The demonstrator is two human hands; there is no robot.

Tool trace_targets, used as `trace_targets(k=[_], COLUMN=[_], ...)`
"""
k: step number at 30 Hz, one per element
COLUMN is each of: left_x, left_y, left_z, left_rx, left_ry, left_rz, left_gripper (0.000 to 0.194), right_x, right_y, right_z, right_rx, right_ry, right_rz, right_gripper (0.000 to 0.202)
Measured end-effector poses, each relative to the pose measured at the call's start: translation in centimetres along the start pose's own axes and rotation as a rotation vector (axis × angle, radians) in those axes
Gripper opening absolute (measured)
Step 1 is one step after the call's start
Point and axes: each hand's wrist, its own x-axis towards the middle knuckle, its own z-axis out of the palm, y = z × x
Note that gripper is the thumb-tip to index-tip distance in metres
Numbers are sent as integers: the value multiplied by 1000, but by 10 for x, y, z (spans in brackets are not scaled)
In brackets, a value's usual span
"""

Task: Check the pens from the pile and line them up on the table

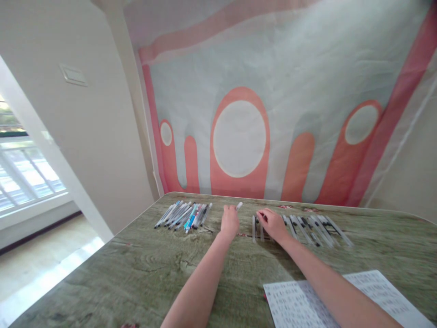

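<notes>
Across far end of counter (112, 273), both hands working among pens. Left hand (229, 222) gripping single pen (238, 206), fingers closed round it, tip poking out past knuckles toward wall. Right hand (272, 222) resting on near end of row of dark-tipped pens (307, 228), fingers curled; whether anything is pinched, cannot tell. Bundle of blue and grey pens (184, 215) lying well left of left hand. Printed sheet (307, 303) lying near counter edge, partly under right forearm.
</notes>
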Motion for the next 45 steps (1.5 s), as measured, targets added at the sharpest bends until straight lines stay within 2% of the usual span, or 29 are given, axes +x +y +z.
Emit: trace_targets(k=[3,6,10,16,19,23,27,34,45], left_x=[-7,-14,-16,-13,-13,-15,-16,-18,-19], left_y=[24,37,38,33,35,38,43,48,47], left_z=[14,24,27,25,22,18,14,5,4], left_rx=[-213,-359,-482,-873,-1068,-1227,-1221,-1136,-1067], left_ry=[-33,-78,-139,-388,-480,-541,-581,-608,-564], left_rz=[116,146,49,-170,-209,-231,-281,-284,-321], left_gripper=[23,25,38,47,49,46,41,35,38], right_x=[4,9,12,12,12,12,11,11,10], right_y=[3,8,10,3,-1,-4,-5,-6,-6], right_z=[0,1,3,3,1,1,2,6,7], right_rx=[148,283,397,507,537,616,717,888,918], right_ry=[42,43,11,-58,-76,-86,-102,-156,-162], right_rz=[60,128,197,195,215,229,278,442,488], right_gripper=[36,40,41,41,42,40,36,36,38])
